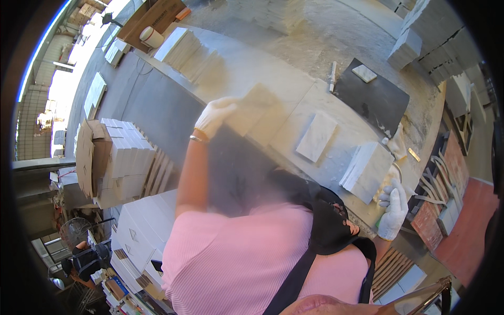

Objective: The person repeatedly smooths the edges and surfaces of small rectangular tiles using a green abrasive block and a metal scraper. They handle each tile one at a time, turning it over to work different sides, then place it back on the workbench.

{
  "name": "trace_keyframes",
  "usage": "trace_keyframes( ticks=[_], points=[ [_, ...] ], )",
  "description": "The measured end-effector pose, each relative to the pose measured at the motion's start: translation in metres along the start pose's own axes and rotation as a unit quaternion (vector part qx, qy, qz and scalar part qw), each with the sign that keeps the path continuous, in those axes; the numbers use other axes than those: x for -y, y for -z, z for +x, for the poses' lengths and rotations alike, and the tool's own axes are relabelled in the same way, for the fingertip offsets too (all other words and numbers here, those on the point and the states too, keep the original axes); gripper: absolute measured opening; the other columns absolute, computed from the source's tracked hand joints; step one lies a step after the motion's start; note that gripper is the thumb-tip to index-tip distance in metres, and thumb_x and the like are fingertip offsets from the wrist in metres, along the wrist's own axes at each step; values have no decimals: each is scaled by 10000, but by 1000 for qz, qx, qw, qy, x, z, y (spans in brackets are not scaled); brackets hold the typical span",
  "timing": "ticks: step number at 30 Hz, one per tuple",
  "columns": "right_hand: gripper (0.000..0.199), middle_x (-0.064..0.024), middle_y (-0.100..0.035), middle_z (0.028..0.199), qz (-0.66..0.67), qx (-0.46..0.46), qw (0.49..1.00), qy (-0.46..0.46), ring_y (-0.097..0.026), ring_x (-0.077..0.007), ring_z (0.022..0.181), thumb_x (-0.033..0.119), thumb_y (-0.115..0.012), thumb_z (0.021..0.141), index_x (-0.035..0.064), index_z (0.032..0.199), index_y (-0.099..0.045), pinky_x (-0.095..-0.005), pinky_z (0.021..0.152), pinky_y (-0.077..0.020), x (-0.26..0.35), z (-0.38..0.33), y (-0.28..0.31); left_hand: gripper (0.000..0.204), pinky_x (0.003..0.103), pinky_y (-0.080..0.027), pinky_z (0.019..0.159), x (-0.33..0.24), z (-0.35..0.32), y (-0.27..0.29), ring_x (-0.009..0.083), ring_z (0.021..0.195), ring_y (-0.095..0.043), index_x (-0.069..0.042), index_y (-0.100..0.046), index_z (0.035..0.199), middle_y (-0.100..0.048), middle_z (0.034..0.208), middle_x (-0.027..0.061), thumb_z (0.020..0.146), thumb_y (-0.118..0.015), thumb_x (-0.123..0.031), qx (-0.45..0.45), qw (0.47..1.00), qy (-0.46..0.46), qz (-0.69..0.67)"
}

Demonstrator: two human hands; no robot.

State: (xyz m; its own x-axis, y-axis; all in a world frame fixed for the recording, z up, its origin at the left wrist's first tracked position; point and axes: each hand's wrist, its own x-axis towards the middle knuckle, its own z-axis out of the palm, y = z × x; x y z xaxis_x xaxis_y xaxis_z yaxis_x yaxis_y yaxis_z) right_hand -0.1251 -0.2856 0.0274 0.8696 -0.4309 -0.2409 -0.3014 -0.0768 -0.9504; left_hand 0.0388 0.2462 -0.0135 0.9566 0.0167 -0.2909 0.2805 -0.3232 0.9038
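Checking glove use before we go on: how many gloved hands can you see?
2: the left hand raised over the stone table, the right hand at its near edge beside a tile stack.

White marble tiles on the grey stone bench

A flat rectangular white marble tile [316,136] lies alone mid-bench, tilted askew. Just beside it, toward the bench's right edge, a stack of square white marble tiles [367,170] lies fanned, its top tile face up; the white-gloved right hand [394,210] rests at the stack's near corner. The white-gloved left hand [214,115] lies on a blurred pale slab [257,113] toward the bench's left edge.
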Motion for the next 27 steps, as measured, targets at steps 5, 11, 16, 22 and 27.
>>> trace_keyframes(
  ticks=[5, 11, 16, 22, 27],
  points=[
    [407, -71, -662, 1043, -29, -3, 999, 14, -618, -136, 814, 208, -524, 1054, -28, 1375, -609, -250, 694, -474, 6, 3, 4, 440, 257, -518, 832, 16, 6, 3, 112, 961, -659, -1, -672, 1310, -731, 1144, 64, 938, -674, -235, -97, 993, 60, -3],
    [424, -55, -640, 1054, -24, 5, 1000, 4, -598, -127, 815, 223, -503, 1064, -19, 1399, -592, -236, 696, -461, 4, 8, 10, 614, 318, -516, 1003, 18, -6, -1, 206, 1130, -681, -47, -607, 1410, -712, 1264, 115, 889, -742, -343, -161, 976, 15, 147],
    [419, -53, -631, 1045, -27, 3, 1000, -2, -593, -127, 825, 220, -504, 1063, -17, 1396, -596, -243, 709, -466, 3, 12, 9, 1001, 422, -392, 1166, 16, -16, -39, 346, 1439, -451, -79, -394, 1566, -485, 1548, 189, 757, -821, -485, -109, 936, -42, 332],
    [412, -42, -613, 1051, -33, 17, 999, 5, -581, -124, 839, 216, -501, 1062, -15, 1386, -609, -250, 732, -472, 12, 9, 3, 1110, 453, -415, 1140, 20, -1, -62, 394, 1408, -467, -58, -341, 1580, -486, 1534, 221, 686, -855, -470, -130, 898, -109, 406],
    [410, -46, -622, 1047, -30, 12, 999, 15, -580, -124, 835, 207, -496, 1063, -20, 1385, -609, -249, 734, -470, 13, 5, 3, 1102, 460, -513, 1016, 18, 4, -62, 407, 1241, -608, -54, -371, 1555, -607, 1402, 214, 650, -869, -437, -146, 914, -73, 370]
  ],
)
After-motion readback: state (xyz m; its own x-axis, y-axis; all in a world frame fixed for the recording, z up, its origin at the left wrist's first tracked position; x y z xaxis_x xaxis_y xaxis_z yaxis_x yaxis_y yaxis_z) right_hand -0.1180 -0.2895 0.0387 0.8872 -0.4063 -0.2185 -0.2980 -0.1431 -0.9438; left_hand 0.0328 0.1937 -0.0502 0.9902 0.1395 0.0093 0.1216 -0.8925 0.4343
